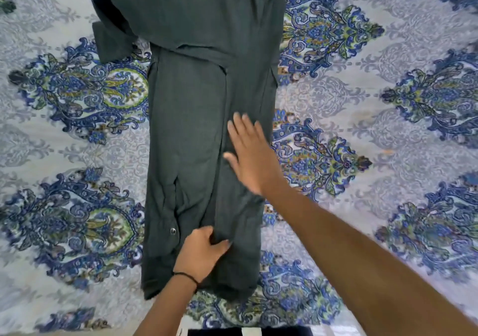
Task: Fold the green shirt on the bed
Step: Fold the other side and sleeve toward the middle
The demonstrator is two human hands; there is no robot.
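The dark green shirt lies lengthwise down the middle of the bed, folded into a long narrow strip. One sleeve sticks out at the upper left, bent back on itself. My left hand sits near the shirt's near end, its fingers curled into a fold of the cloth beside a small metal snap. Flat on the right half of the shirt, fingers spread, rests my right hand. A thin black band circles my left wrist.
The bed cover is pale blue with large blue and green paisley medallions and spreads on every side of the shirt. The bed's near edge runs along the bottom, with something dark and white just beyond it.
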